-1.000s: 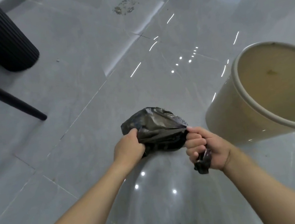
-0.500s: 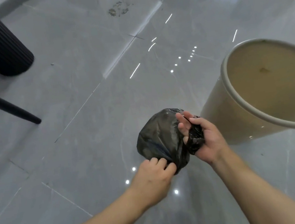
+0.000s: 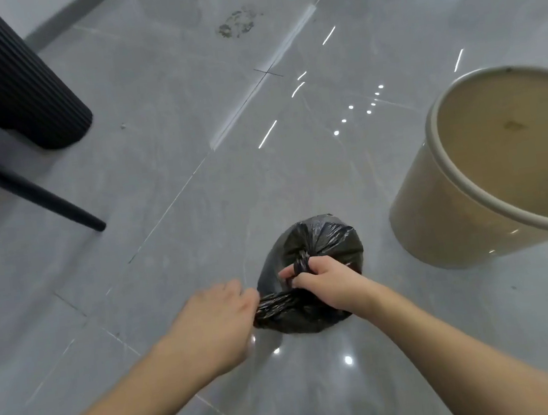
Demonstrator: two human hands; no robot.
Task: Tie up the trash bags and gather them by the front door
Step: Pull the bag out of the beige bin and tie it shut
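Gripping the black trash bag (image 3: 325, 239) — soft, light, slippery film: right hand (image 3: 323, 280) is pinching the twisted neck, left hand (image 3: 216, 314) is pulling the tail — best holds.

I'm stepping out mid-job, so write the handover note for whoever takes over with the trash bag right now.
Left hand: pinches one twisted strand at the black trash bag's neck, pulling it left.
Right hand: grips the other twisted strand, just above the bag.
Bag: over the grey tile floor, beside the beige bin, which has no liner.
Done: bag out of the bin, neck gathered, knot started.
Left: pull the knot tight, then carry the bag to the front door, which is not in view.
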